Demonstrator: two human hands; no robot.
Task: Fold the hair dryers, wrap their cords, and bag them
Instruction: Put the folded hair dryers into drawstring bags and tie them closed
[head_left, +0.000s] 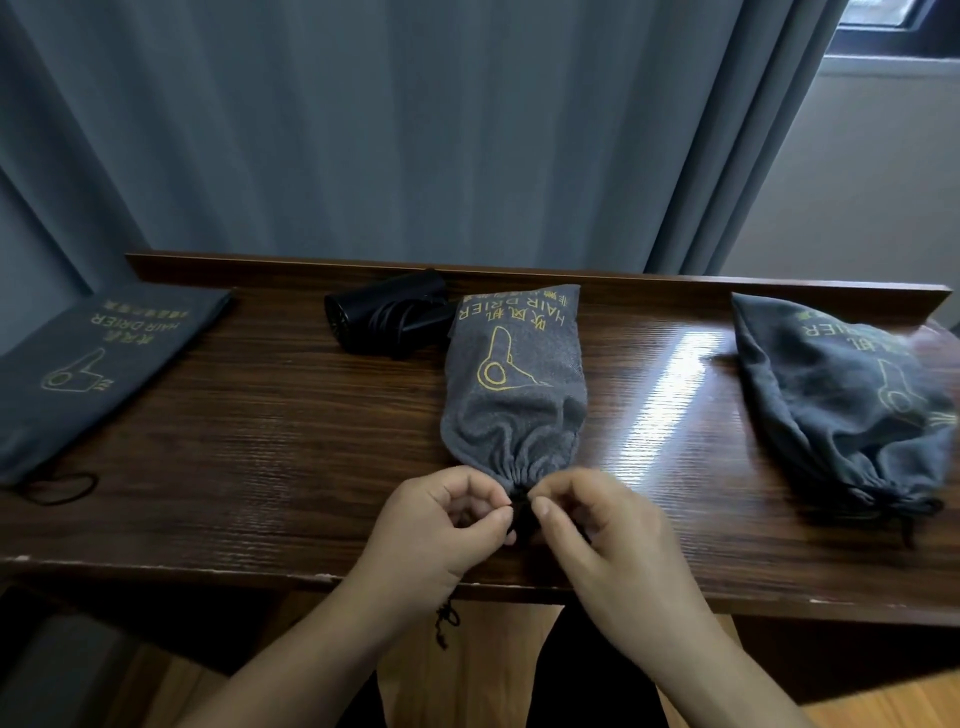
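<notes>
1. Pinched the black drawstring (521, 512) with left hand (441, 525) and right hand (597, 535), fingers curled.
2. Lay just beyond the fingertips: grey fabric hair-dryer bag (514, 374), mouth gathered.
3. Judged as the cinching step.
4. Next: bagging the folded black hair dryer (387, 317), farther beyond, into the flat grey bag (93, 358), far left.

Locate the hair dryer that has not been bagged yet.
In the head view, the black hair dryer lies at the back of the table, left of centre against the raised rear edge, its right end behind the middle bag.
</notes>
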